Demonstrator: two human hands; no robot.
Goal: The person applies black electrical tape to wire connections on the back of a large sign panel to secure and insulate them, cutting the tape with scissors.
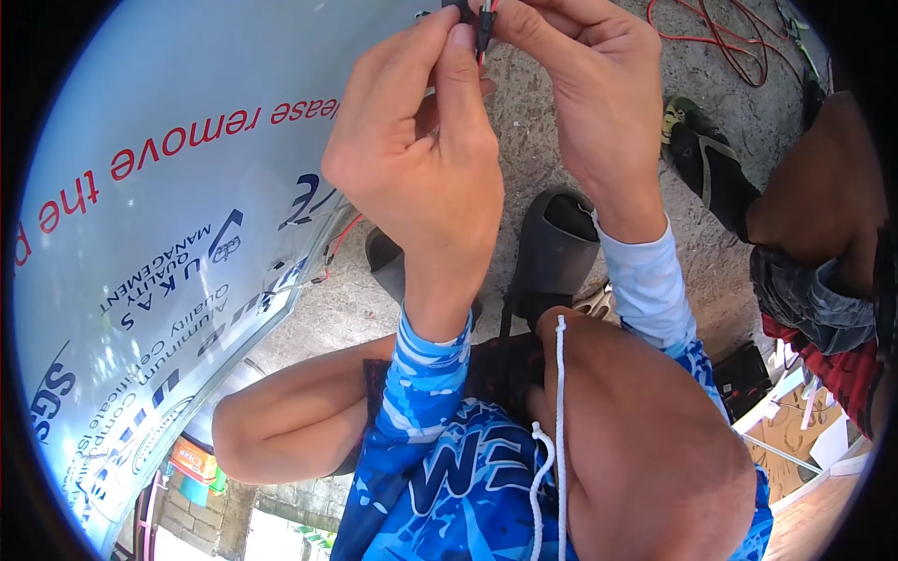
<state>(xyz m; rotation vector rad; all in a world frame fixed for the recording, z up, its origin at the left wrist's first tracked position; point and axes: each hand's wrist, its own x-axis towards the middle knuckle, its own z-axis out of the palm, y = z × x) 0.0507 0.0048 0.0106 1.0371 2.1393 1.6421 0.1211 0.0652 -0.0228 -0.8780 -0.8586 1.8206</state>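
Observation:
At the top edge of the view, a small black wire connector [485, 33] with thin red and white wire sits between both hands. My left hand [421, 159] is closed, thumb and forefinger pinching a black piece right beside the connector. My right hand [599, 103] is also closed, its thumb and fingertips gripping the connector's upper end, partly cut off by the frame. Left of the hands stands a large film-covered panel [187, 187] with red and dark blue print. A red wire [344, 234] hangs at the panel's edge.
Red and black cable [739, 42] lies coiled on the rough concrete floor [524, 131]. On the right, another person's leg [823, 178] and sandalled foot [706, 150] are close by. An open cardboard box [795, 430] stands at lower right. My own slippers [557, 243] are beneath my hands.

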